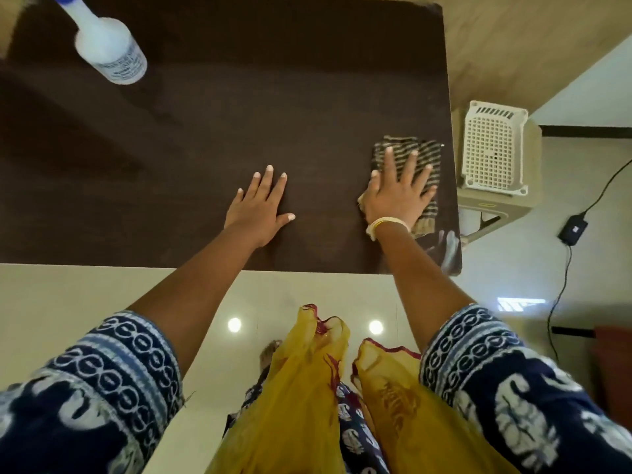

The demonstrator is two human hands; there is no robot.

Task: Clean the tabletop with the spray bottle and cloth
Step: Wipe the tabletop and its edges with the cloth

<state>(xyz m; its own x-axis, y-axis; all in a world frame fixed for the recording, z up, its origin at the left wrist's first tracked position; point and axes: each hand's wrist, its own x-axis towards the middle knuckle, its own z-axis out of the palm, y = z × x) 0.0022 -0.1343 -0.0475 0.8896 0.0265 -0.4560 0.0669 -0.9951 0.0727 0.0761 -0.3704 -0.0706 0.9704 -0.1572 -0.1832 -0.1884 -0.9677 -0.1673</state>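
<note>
Desk (pixel 205 131): dark brown, matt wood-grain. Cloth (pixel 424 155): striped woven fabric. Spray bottle (pixel 109 53): translucent white plastic. Basket (pixel 492 148): white perforated plastic.

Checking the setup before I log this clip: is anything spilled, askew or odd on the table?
Nothing stands out. The spray bottle stands at the far left, and the right hand presses the striped cloth flat near the right edge.

Dark brown tabletop (pixel 219 107) with spray bottle (pixel 108 51) far left, striped cloth (pixel 429 155) near right edge.
</note>
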